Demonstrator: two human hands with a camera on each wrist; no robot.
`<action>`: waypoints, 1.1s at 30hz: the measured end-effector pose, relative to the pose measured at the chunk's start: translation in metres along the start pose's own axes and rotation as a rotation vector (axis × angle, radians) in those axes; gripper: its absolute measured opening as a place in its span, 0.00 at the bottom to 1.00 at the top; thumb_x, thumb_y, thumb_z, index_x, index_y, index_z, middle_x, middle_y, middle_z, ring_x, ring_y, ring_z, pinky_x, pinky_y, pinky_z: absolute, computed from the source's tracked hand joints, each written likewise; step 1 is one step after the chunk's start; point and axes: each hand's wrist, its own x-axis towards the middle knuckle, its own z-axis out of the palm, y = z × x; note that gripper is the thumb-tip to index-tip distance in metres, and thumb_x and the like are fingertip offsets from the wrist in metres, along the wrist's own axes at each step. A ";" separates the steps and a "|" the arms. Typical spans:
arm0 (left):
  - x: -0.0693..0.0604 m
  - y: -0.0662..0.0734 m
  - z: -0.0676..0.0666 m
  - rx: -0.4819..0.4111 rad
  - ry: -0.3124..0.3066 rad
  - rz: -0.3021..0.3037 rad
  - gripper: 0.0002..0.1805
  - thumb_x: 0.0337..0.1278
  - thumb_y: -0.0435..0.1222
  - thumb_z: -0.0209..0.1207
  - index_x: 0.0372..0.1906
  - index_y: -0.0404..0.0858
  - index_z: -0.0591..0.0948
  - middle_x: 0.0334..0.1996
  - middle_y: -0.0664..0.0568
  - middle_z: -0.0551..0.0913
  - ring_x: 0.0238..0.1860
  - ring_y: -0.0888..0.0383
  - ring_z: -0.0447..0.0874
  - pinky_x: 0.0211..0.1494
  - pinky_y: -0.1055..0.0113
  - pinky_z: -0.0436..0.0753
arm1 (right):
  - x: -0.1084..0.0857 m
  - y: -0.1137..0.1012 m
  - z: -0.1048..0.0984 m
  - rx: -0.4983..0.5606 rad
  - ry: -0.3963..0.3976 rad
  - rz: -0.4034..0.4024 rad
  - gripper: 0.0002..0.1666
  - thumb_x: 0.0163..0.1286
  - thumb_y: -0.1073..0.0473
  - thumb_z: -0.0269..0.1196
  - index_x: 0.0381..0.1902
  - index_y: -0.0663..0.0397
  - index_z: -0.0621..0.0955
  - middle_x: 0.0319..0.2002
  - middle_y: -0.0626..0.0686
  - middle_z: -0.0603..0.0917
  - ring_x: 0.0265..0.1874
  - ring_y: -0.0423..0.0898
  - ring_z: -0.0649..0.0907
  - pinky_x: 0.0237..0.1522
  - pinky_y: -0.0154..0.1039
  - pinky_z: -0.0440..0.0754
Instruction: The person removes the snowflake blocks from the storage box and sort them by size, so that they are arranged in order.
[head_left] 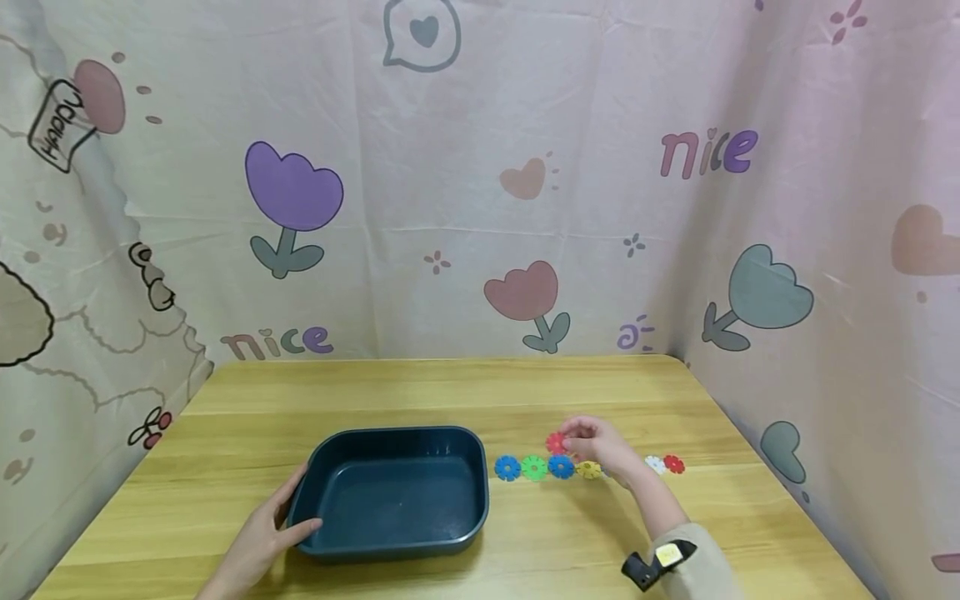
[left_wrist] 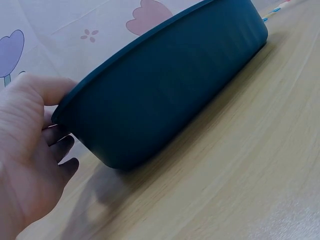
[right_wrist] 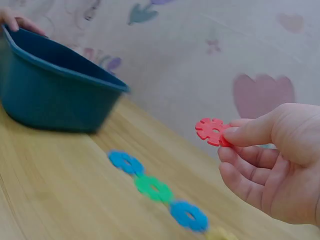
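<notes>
A red notched plastic disc (right_wrist: 211,131) is pinched between the thumb and index finger of my right hand (head_left: 600,446), held above the table. Below it runs a row of similar discs: a blue disc (head_left: 507,468), a green disc (head_left: 534,467), a second blue disc (head_left: 561,466) and a yellow disc (head_left: 588,470). Part of the row is hidden by the right hand. To its right lie a white disc (head_left: 656,463) and a red disc (head_left: 674,464). My left hand (head_left: 258,533) grips the left end of a dark teal basin (head_left: 390,552), thumb over its rim.
The basin stands on a wood-grain table (head_left: 442,392), left of the row of discs. A patterned cloth (head_left: 420,208) hangs behind the table and along its sides. A black strap device (head_left: 658,565) sits on the right wrist.
</notes>
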 end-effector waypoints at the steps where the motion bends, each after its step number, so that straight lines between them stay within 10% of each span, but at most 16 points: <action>1: 0.000 0.000 0.000 0.001 0.000 0.000 0.45 0.59 0.39 0.58 0.72 0.31 0.45 0.69 0.29 0.45 0.66 0.30 0.47 0.62 0.43 0.60 | -0.004 0.003 -0.006 0.001 0.021 0.010 0.16 0.63 0.66 0.60 0.46 0.71 0.74 0.34 0.52 0.78 0.34 0.46 0.79 0.39 0.46 0.80; 20: 0.000 0.000 0.000 -0.003 -0.013 -0.006 0.45 0.60 0.39 0.57 0.72 0.32 0.44 0.69 0.29 0.44 0.66 0.30 0.47 0.61 0.44 0.62 | -0.057 0.054 -0.111 0.156 0.354 0.150 0.07 0.64 0.71 0.56 0.41 0.67 0.75 0.30 0.51 0.80 0.28 0.41 0.82 0.34 0.35 0.82; 26: 0.000 -0.001 0.000 0.010 -0.006 0.000 0.45 0.60 0.40 0.58 0.72 0.31 0.44 0.69 0.29 0.45 0.66 0.30 0.48 0.61 0.46 0.63 | -0.068 0.068 -0.134 0.131 0.464 0.217 0.04 0.64 0.66 0.59 0.34 0.53 0.79 0.27 0.45 0.80 0.26 0.39 0.81 0.30 0.34 0.81; 33: 0.000 -0.002 0.000 0.021 0.007 0.008 0.45 0.59 0.39 0.58 0.72 0.32 0.46 0.69 0.29 0.47 0.65 0.30 0.51 0.59 0.52 0.67 | -0.071 0.083 -0.150 0.068 0.592 0.299 0.03 0.63 0.66 0.58 0.33 0.60 0.79 0.22 0.41 0.80 0.23 0.35 0.79 0.26 0.31 0.80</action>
